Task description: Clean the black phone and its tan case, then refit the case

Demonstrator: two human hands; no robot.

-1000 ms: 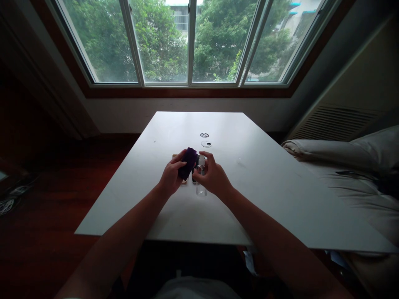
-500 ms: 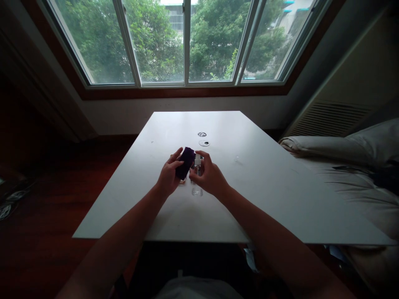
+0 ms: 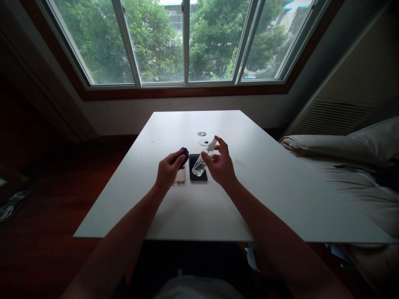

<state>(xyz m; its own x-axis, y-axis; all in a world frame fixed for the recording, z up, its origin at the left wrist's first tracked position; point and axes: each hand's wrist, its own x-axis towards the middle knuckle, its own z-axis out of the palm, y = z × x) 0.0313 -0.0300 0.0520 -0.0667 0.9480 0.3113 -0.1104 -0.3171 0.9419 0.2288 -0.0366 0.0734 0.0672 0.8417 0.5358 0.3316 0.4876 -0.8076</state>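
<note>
My right hand [image 3: 222, 162] grips a clear spray bottle [image 3: 200, 165] with a white nozzle, its index finger at the top. The bottle leans, its base toward the lower left, above a dark-screened phone [image 3: 198, 178]. In my left hand [image 3: 169, 167] is a folded dark purple cloth [image 3: 185, 155], pinched between thumb and fingers. Partly hidden under that hand, a second phone, pinkish-gold [image 3: 181, 176], lies on the white table [image 3: 268, 191].
Two small round items lie farther back: a dark-ringed one [image 3: 202, 133] and a pale disc [image 3: 203, 143]. A small clear piece [image 3: 237, 157] rests to the right. Beyond the table is a window [image 3: 187, 85]; pale bedding [image 3: 324, 145] lies at right.
My right hand has moved right and up, tilting the bottle from upright. My left hand has turned the cloth away from the bottle. The dark phone has come into view.
</note>
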